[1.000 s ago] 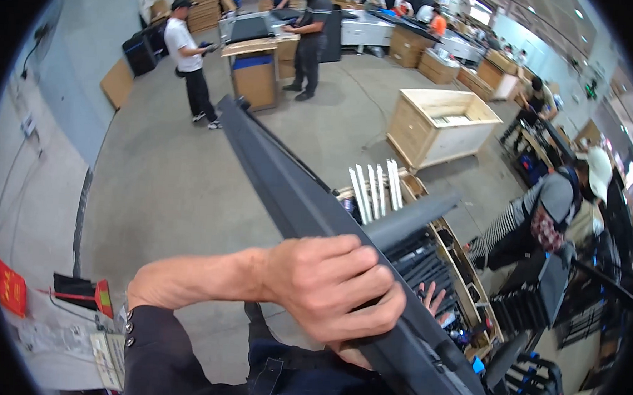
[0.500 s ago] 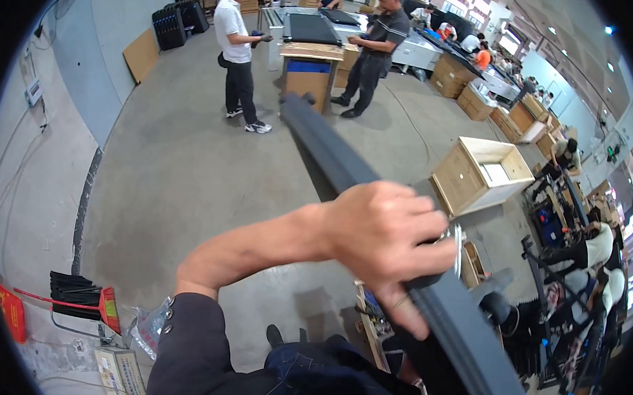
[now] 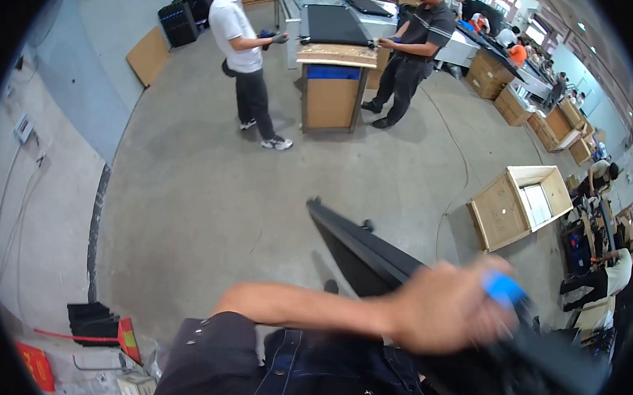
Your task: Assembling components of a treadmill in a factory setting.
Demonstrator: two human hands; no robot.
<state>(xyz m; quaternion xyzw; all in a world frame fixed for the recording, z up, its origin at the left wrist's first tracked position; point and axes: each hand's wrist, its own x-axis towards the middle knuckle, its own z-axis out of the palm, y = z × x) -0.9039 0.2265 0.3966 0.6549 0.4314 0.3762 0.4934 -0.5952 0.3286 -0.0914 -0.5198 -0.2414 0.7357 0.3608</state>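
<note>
Long black panel carried across the body, above the factory floor.
One blurred hand [image 3: 448, 308] kept a closed grip on the panel [image 3: 371, 254]; which hand, unclear. It looked stiff, heavy, best held mid-edge.

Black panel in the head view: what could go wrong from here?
The left hand grips the long black panel near one end, so the far end may swing or dip. The right hand is out of view, so support there is unconfirmed. The open wooden crate stands close on the right; a swing could strike it.
</note>
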